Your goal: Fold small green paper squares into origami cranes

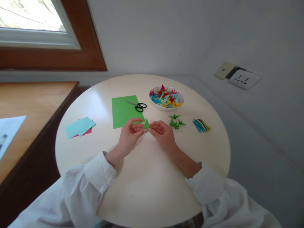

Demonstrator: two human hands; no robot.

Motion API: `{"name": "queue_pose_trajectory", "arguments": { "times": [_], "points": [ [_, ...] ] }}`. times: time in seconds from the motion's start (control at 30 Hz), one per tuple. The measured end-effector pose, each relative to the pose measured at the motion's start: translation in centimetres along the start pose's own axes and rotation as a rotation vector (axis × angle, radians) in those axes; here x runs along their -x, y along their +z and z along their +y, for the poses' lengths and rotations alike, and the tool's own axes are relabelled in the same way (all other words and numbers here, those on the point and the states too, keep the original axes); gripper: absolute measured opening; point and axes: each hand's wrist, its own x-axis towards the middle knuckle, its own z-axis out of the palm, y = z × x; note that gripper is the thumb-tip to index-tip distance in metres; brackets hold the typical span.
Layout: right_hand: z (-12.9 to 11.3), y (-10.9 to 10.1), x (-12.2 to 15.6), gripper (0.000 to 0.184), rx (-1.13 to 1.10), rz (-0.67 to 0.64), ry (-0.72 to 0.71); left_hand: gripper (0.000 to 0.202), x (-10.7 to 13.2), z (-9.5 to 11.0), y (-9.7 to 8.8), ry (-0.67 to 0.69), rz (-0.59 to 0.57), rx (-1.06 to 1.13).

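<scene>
A small piece of folded green paper, its upper part a pointed triangle, is held above the table between both hands. My left hand pinches its left side between thumb and fingers. On the right side my right hand grips it the same way, fingers curled. Just behind my left hand lies a green paper sheet, and black-handled scissors rest across its right edge. Several folded green paper cranes sit to the right of my right hand.
A white bowl full of colourful paper cranes stands at the back. Coloured paper strips lie at the right, light blue and pink paper pieces at the left. A wooden desk adjoins the round white table.
</scene>
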Motion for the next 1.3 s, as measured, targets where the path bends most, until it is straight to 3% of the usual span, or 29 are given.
{"name": "queue_pose_trajectory", "arguments": {
  "times": [0.6, 0.8, 1.3],
  "points": [
    [0.12, -0.4, -0.15, 0.017, -0.002, -0.001, 0.014, 0.033, 0.02, -0.11, -0.04, -0.047, -0.034, 0.025],
    [-0.07, -0.39, -0.23, 0.008, 0.061, 0.016, -0.042, 0.032, 0.04, -0.08, -0.11, 0.062, -0.092, -0.038],
    [-0.13, -0.75, -0.01, 0.006, 0.068, -0.054, -0.125, 0.014, -0.06, -0.21, -0.28, 0.057, -0.018, -0.04]
  ]
}}
